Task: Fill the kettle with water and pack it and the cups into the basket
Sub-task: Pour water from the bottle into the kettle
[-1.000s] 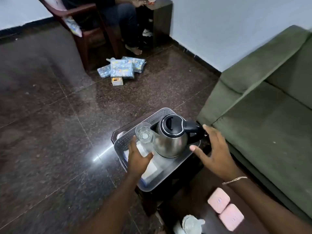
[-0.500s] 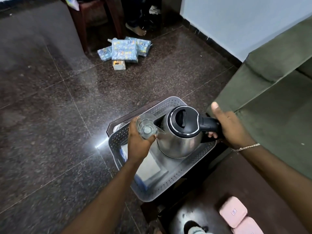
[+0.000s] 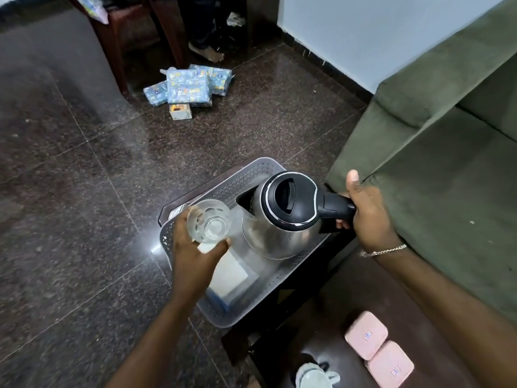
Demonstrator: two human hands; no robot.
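Observation:
A steel kettle (image 3: 279,219) with a black lid stands in or just above the grey perforated basket (image 3: 246,175), its spout pointing left. My right hand (image 3: 363,217) grips the kettle's black handle, thumb up. My left hand (image 3: 193,256) holds a clear glass cup (image 3: 208,221) over the basket's left side, beside the spout. A white and blue box (image 3: 229,278) lies on the basket floor under my left hand.
The basket sits on a dark low table (image 3: 321,312) with two pink cases (image 3: 377,351) and a pale cup (image 3: 316,378) at the bottom edge. A green sofa (image 3: 447,163) is on the right. Blue packets (image 3: 190,85) lie on the floor by a chair and a person's foot (image 3: 207,53).
My right hand closed on the kettle handle. My left hand took the glass cup and raised it off the basket floor. The camera tilted down and moved closer.

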